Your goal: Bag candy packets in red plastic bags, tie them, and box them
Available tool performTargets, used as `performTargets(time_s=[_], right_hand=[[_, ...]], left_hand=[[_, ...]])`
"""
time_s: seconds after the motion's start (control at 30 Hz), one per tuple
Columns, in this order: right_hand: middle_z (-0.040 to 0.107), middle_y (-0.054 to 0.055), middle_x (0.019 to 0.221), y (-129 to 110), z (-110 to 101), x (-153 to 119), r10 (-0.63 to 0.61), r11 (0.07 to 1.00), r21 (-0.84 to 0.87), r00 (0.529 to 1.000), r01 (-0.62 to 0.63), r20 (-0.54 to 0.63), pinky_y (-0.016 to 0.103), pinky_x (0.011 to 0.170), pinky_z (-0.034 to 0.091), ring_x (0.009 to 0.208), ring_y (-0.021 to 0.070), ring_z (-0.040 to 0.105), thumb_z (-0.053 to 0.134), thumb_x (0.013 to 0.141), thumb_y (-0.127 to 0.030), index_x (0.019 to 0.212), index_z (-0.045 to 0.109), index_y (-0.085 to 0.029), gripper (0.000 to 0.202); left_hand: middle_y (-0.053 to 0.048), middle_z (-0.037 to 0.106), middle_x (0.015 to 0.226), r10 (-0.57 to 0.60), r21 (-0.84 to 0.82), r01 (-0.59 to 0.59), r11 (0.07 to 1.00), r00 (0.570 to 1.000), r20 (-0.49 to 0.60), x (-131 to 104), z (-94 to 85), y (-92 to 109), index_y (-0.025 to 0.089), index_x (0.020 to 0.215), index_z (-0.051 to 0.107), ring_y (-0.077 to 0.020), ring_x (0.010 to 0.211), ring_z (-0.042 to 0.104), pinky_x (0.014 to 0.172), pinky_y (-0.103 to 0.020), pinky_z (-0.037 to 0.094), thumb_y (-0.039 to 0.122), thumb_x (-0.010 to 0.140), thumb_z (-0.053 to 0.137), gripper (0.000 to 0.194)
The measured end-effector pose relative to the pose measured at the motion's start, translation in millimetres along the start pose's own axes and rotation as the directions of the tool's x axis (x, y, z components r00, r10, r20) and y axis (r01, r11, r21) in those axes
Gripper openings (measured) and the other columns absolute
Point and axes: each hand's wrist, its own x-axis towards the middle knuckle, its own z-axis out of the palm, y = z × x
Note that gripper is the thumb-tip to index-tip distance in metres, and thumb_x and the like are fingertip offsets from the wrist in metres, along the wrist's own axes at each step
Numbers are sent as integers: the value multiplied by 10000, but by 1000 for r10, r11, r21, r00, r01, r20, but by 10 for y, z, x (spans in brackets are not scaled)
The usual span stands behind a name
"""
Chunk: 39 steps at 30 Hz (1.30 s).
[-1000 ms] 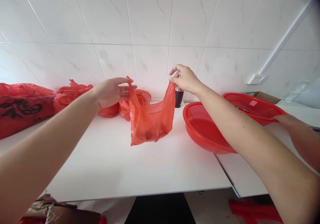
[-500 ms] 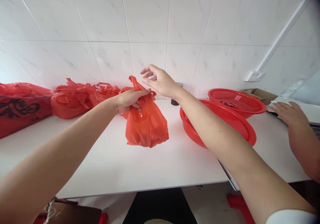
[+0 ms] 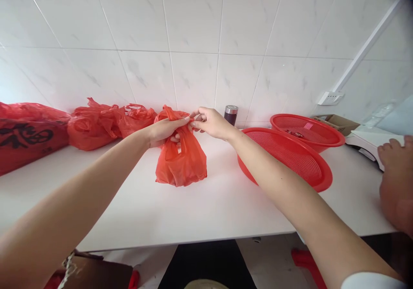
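A red plastic bag (image 3: pixel 182 164) with something inside hangs just above the white table. My left hand (image 3: pixel 166 132) is closed round its gathered neck, thumb on top. Close beside that thumb, the fingertips of my right hand (image 3: pixel 206 122) pinch the upper edge of the bag, near its handle. What the bag contains cannot be made out through the plastic. Behind my left hand, part of another red bag is hidden against the wall.
Several filled red bags (image 3: pixel 93 127) line the wall at left. A dark flask (image 3: pixel 231 116) stands behind my right wrist. Two red colanders (image 3: pixel 324 181) sit at right, near a cardboard box (image 3: pixel 338 123). Another person's hand (image 3: pixel 396 157) rests by a white device (image 3: pixel 364 142).
My right hand has come down from above and now grips the bag's top beside my left thumb. The bag has shifted slightly left. The other person's hand has moved right.
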Motion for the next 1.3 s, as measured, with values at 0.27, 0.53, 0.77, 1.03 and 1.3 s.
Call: performTargets(time_s=[0.27,0.53,0.77,1.03,1.3], right_hand=[[564,-32,771,-353,36,-334,-208,962,158,972,224,-111,277,797,507,783,114,603,620,846,-243,944,555,-217,121],[632,8,943,152,349,-250,75,947,319,993,-42,-93,288,893,458,958,131,588,413,959,-418,1033,580,-225,266],[664,-5,894,276,408,-316,133,758,626,983,-184,127,261,775,497,817,127,620,571,868,-330,967,624,-224,155],[631,-5,738,626,553,-301,319,876,427,934,-226,-161,255,599,474,642,139,603,534,857,-484,744,458,-219,298],[604,44,798,1327,601,-263,400,899,96,709,-428,-580,290,657,388,751,194,565,360,936,-407,774,374,-234,237]], left_hand=[[-36,654,706,131,-38,-128,991,989,66,-31,-96,8,177,868,669,-107,549,549,579,-244,488,310,863,608,147],[7,575,638,317,704,-264,660,947,59,-52,46,-9,198,693,620,-137,594,541,560,-262,419,129,714,564,93],[-61,609,1056,743,873,-376,310,669,24,-18,127,-241,196,961,586,-204,949,586,778,-308,476,137,775,460,233],[-59,717,944,310,675,-87,733,925,-217,-341,-121,-681,206,1014,683,-232,870,650,771,-347,521,509,909,407,423],[-75,713,1043,196,601,59,797,916,-350,-536,-312,-1264,220,974,694,-264,1010,622,932,-398,450,568,909,377,475]])
